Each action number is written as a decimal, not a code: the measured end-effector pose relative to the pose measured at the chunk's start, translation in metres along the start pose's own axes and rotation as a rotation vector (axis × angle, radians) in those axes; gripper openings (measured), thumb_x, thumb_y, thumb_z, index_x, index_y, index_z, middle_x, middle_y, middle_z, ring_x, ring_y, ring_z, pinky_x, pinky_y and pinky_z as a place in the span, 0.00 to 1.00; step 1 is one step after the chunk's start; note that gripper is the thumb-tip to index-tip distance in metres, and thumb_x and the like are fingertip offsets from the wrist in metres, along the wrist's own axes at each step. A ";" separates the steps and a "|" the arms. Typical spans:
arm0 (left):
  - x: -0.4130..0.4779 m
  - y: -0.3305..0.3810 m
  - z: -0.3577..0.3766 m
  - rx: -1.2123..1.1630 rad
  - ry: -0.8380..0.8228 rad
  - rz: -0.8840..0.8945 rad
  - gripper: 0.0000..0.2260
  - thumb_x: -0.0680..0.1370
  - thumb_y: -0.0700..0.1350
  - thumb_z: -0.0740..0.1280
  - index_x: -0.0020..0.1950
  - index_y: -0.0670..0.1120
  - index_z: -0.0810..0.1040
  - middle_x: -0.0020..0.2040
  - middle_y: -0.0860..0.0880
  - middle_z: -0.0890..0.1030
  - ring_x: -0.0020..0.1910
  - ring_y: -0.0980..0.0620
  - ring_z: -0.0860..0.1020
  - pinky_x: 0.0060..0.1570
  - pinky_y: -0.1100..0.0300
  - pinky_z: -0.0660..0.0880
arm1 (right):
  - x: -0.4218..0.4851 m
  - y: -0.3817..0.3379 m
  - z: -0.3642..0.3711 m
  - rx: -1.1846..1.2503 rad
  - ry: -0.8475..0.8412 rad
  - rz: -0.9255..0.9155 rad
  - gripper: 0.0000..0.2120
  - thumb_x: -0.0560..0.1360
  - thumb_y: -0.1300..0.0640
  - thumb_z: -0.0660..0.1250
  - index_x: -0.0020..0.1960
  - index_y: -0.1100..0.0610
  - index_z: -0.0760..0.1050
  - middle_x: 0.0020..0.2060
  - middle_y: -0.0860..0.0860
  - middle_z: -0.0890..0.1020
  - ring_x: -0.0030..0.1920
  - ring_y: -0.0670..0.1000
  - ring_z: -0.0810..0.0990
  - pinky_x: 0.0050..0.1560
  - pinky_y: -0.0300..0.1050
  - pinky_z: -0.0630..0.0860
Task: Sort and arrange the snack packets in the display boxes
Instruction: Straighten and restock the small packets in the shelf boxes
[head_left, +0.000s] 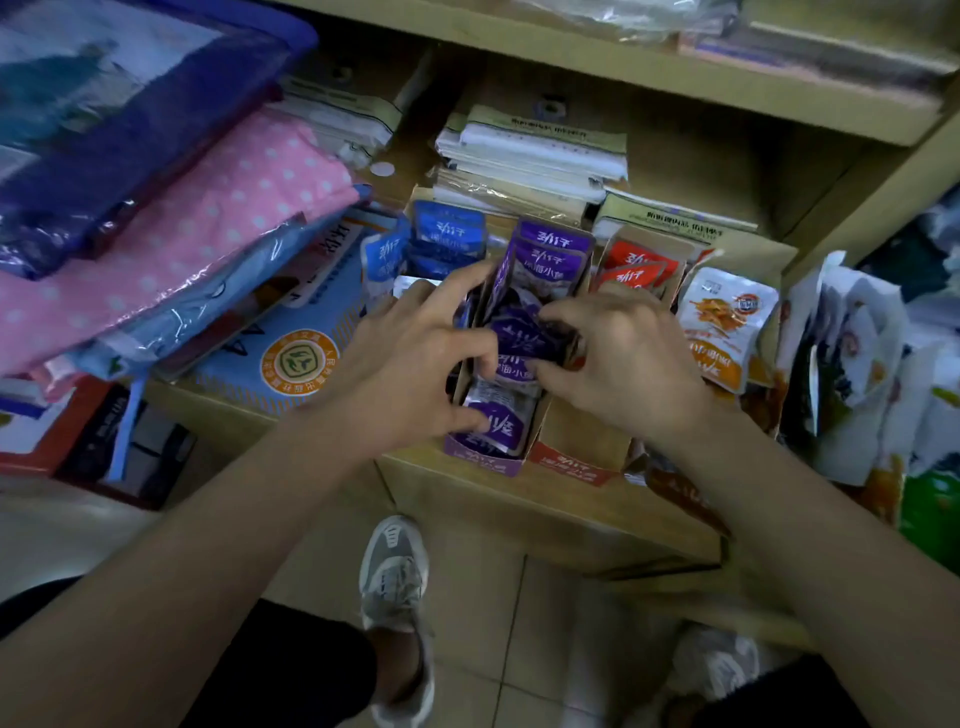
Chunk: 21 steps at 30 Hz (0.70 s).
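Observation:
A purple display box (485, 460) stands on the low shelf, filled with purple snack packets (550, 254). Both hands reach into it. My left hand (410, 358) curls its fingers over the box's left wall and onto the purple packets, thumb on a low packet (506, 423). My right hand (628, 358) pinches a dark purple packet (519, 338) in the middle of the box. Blue packets (447, 234) fill a box to the left. A red display box (576, 462) with red packets (636, 262) stands to the right.
Orange and white snack packets (727, 322) and loose bags (857, 364) lie at the right. Folded fabric in plastic (171, 228) and a blue printed pack (291, 353) sit left. Stacked papers (535, 156) lie behind the boxes. My shoe (395, 571) is on the tiled floor.

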<state>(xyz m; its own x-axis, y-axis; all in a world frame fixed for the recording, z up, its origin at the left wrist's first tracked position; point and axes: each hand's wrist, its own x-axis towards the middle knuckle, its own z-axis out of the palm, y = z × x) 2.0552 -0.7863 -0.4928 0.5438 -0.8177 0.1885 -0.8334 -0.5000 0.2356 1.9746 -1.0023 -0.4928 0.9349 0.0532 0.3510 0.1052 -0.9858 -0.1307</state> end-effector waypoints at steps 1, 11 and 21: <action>0.002 0.001 0.000 0.019 -0.010 0.000 0.23 0.59 0.63 0.82 0.46 0.57 0.78 0.81 0.50 0.57 0.67 0.41 0.71 0.58 0.38 0.74 | 0.000 0.000 0.000 0.005 -0.007 0.009 0.21 0.71 0.47 0.76 0.59 0.57 0.82 0.47 0.53 0.86 0.47 0.56 0.80 0.52 0.53 0.78; 0.009 0.008 0.008 0.184 -0.096 0.109 0.12 0.64 0.60 0.81 0.44 0.58 0.86 0.83 0.47 0.52 0.64 0.38 0.68 0.51 0.43 0.74 | -0.003 0.002 0.000 0.042 -0.053 0.056 0.20 0.71 0.45 0.75 0.56 0.58 0.82 0.45 0.55 0.86 0.48 0.57 0.80 0.53 0.56 0.77; 0.013 -0.012 0.020 -0.118 0.306 0.179 0.09 0.81 0.48 0.70 0.46 0.45 0.87 0.73 0.45 0.75 0.42 0.47 0.84 0.39 0.50 0.80 | -0.014 0.002 -0.001 0.113 -0.088 0.034 0.34 0.71 0.33 0.65 0.64 0.59 0.79 0.52 0.54 0.84 0.53 0.57 0.79 0.56 0.58 0.76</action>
<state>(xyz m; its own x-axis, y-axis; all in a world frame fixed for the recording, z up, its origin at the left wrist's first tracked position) 2.0704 -0.7967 -0.5122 0.4096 -0.7574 0.5085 -0.9106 -0.3055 0.2784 1.9613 -1.0056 -0.4974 0.9640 0.0390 0.2631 0.1063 -0.9632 -0.2467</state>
